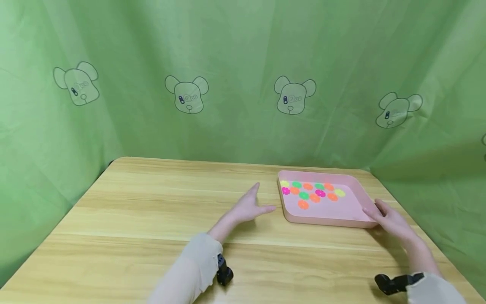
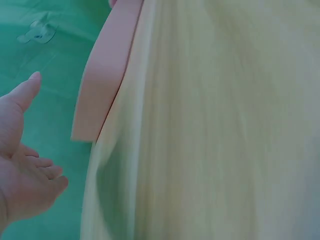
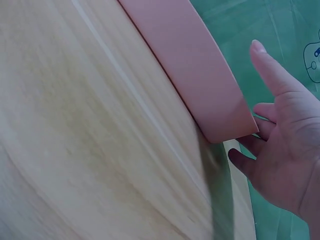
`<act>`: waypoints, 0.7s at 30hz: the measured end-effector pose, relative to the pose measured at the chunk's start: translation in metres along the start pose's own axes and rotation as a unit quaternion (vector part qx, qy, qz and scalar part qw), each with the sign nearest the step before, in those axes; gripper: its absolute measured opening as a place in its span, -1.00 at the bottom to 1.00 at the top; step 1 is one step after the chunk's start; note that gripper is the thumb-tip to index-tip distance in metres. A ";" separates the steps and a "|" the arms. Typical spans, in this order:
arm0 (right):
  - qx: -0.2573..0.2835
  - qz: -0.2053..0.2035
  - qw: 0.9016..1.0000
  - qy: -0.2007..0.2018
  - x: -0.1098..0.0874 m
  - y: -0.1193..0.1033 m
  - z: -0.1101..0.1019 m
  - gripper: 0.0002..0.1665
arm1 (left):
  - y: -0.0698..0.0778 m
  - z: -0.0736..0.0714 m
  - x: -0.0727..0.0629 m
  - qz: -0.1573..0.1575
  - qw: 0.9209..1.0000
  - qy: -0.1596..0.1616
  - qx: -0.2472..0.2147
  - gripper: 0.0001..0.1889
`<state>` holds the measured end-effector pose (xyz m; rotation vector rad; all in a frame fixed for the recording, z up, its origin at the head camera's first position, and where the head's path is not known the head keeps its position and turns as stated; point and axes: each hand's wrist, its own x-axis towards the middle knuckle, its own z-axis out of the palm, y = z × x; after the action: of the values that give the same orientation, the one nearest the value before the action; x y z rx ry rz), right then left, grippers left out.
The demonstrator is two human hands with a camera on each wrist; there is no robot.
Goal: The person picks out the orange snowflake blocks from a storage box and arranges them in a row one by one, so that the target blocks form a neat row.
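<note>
A shallow pink tray rests on the table toward the far right. Small flat pieces in orange, green, yellow and magenta, round or flower-like, lie mostly in its left and middle part. To the left of the tray is my left hand, thumb and fingers spread, apart from the wall and holding nothing. My right hand is at the tray's near right corner. In the right wrist view its fingers meet the end of the pink wall, while the thumb stands away from it.
The wooden table stretches left and in front of the tray. A green curtain printed with bear heads hangs behind and at both sides. Each wrist carries a black device.
</note>
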<state>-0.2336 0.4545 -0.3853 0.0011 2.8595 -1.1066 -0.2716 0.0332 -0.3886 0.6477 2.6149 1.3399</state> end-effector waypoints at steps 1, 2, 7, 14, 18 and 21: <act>-0.002 0.001 1.000 -0.001 0.000 0.001 0.000 0.03 | 0.003 0.006 0.002 -0.004 1.000 -0.006 -0.004 0.02; -0.003 0.003 1.000 -0.003 0.000 0.002 0.001 0.04 | 0.005 0.011 0.004 -0.007 1.000 -0.012 -0.008 0.02; -0.004 0.008 1.000 -0.005 -0.001 0.004 0.001 0.06 | 0.017 0.034 0.011 0.014 0.999 -0.038 -0.031 -0.03; -0.001 0.004 1.000 -0.009 -0.002 0.006 0.000 0.05 | 0.026 0.054 0.020 0.107 0.990 -0.046 -0.084 -0.17; -0.007 -0.004 1.000 -0.006 -0.001 0.005 0.000 0.04 | 0.028 0.059 0.022 0.092 0.991 -0.040 -0.085 -0.23; -0.011 -0.011 1.000 -0.001 -0.001 0.005 0.001 0.03 | 0.028 0.060 0.023 0.082 0.992 -0.033 -0.089 -0.26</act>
<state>-0.2329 0.4573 -0.3892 -0.0344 2.8763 -1.0789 -0.2651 0.1023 -0.4003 0.8793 2.3996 1.5468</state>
